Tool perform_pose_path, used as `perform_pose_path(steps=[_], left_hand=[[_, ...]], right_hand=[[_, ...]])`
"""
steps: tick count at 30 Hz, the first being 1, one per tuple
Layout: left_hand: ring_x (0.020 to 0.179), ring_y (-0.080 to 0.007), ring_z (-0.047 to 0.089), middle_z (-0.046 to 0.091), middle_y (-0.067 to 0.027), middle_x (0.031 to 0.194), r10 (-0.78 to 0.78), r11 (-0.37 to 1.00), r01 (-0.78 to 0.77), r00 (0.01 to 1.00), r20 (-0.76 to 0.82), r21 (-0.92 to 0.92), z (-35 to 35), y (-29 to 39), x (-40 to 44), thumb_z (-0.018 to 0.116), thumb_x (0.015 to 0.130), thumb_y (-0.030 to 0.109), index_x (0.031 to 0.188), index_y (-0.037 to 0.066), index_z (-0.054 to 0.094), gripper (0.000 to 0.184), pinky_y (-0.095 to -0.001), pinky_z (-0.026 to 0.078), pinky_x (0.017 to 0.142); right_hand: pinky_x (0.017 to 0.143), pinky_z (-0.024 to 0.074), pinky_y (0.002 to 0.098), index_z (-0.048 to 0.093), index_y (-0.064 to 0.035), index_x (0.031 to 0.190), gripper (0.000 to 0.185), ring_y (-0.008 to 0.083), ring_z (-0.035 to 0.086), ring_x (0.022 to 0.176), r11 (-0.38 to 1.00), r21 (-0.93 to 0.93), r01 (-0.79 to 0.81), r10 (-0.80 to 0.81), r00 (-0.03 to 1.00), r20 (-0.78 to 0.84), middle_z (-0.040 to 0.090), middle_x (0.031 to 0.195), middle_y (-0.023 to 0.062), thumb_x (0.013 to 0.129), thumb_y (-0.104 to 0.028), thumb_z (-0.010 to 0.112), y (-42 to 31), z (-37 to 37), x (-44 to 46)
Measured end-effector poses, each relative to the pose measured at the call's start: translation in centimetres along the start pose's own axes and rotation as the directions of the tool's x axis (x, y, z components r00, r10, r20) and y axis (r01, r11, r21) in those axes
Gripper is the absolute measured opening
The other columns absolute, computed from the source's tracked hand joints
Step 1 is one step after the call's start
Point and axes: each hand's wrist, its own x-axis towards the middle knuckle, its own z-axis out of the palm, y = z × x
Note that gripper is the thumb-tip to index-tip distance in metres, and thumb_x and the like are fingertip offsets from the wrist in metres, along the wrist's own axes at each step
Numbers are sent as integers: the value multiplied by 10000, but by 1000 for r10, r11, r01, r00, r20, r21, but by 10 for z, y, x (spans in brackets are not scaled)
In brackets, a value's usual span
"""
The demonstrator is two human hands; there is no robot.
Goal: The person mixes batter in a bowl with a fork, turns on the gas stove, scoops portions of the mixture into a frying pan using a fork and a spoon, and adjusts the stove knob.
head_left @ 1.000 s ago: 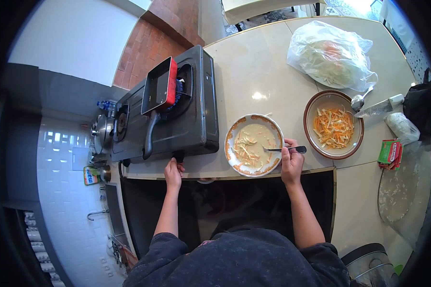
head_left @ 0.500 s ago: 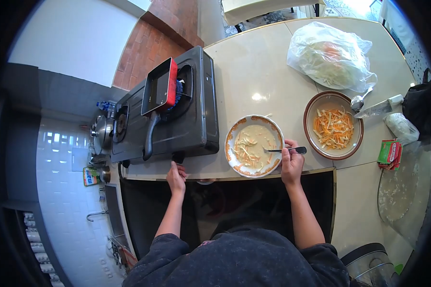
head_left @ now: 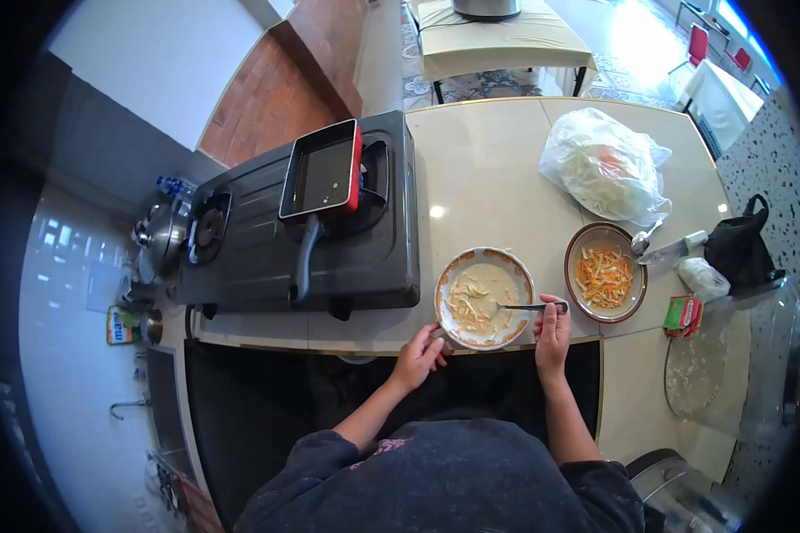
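The bowl [head_left: 476,255] of batter [head_left: 498,286] sits on the counter [head_left: 480,195] between the stove [head_left: 249,266] and 1 dish [head_left: 599,237] of shreds [head_left: 603,278], the right hand [head_left: 551,336] pinching the spoon [head_left: 530,307] dipped in it, the left hand [head_left: 420,357], fingers loosely parted, by its near-left rim, contact unclear.

2 hands [head_left: 420,358] [head_left: 552,339] | 2 bowls [head_left: 484,254] [head_left: 571,274] | 1 pan [head_left: 324,171] | 1 stove [head_left: 251,259]

Beyond your surface [head_left: 484,186], you have a cloth-covered table [head_left: 507,58] bearing a metal vessel [head_left: 487,8], with red chairs [head_left: 698,43] farther to the right. On your right sits a black bag [head_left: 738,253], its handle raised. Far left, you see a green-and-orange package [head_left: 121,326] and a shiny pot [head_left: 163,236].
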Motion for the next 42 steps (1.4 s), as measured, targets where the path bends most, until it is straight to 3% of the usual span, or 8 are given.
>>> perform_pose_path(steps=[5, 7, 9, 12, 19, 28, 34, 42], left_hand=[[572, -116, 571, 602, -73, 760, -12, 992, 32, 986, 163, -122, 0, -12, 20, 432, 912, 275, 1166, 16, 389, 366, -219, 423, 465], [563, -113, 570, 608, -72, 741, -7, 995, 27, 979, 204, -93, -7, -18, 31, 405, 920, 308, 966, 14, 493, 311, -212, 420, 461], [563, -108, 566, 607, -61, 708, 17, 1000, -9, 957, 291, -30, -14, -18, 38, 401, 922, 323, 865, 13, 535, 342, -209, 417, 464], [562, -93, 553, 604, -52, 686, 15, 998, 5, 943, 332, -61, -21, -10, 42, 406, 922, 327, 806, 21, 544, 354, -210, 415, 472], [591, -89, 549, 587, -33, 668, 63, 993, -30, 953, 296, -117, -29, -7, 52, 400, 928, 300, 798, 36, 536, 324, -219, 415, 532], [569, -97, 549, 582, -38, 662, 252, 967, -256, 949, 190, -4, -31, -12, 43, 436, 914, 228, 806, 24, 519, 245, -233, 439, 511], [595, -111, 571, 575, -54, 654, 240, 970, -242, 950, 199, -16, -33, -5, 39, 439, 908, 188, 805, 15, 501, 211, -247, 479, 561], [586, -139, 585, 589, -73, 665, 301, 952, -307, 932, 202, 1, -32, -8, 43, 445, 900, 160, 827, 12, 502, 174, -266, 469, 552]], right_hand=[[552, 429, 222, 532, -18, 938, 203, 102, 533, 598, 915, -358, 186, -146, 980, 134, 568, 691, 56, 922, -184, 417, -34, 15, -5], [619, 462, 274, 548, -1, 910, 142, 195, 600, 673, 848, -449, 282, -188, 952, 242, 601, 747, 114, 887, -113, 463, -60, 22, -12], [630, 466, 282, 552, -5, 919, 129, 214, 611, 692, 698, -520, 492, -335, 867, 370, 606, 772, 124, 878, -96, 470, -69, 22, -13], [635, 474, 283, 553, 0, 898, 145, 204, 617, 711, 608, -584, 538, -365, 843, 396, 612, 791, 123, 888, -116, 465, -90, 25, -22], [623, 484, 242, 531, 6, 925, 172, 148, 631, 707, 841, -470, 268, -246, 963, 109, 625, 755, 95, 909, -141, 443, -75, 36, -39], [615, 501, 275, 521, 3, 908, 102, 200, 654, 748, 706, -593, 388, -325, 921, 215, 627, 770, 124, 884, -77, 463, -69, 51, -30], [612, 497, 294, 531, -12, 886, 76, 226, 649, 722, 732, -568, 375, -253, 925, 285, 624, 767, 132, 865, -64, 480, -75, 59, -43], [598, 472, 329, 533, -21, 877, 63, 269, 622, 683, 585, -647, 489, -395, 869, 299, 609, 737, 132, 851, -64, 496, -66, 64, -28]])
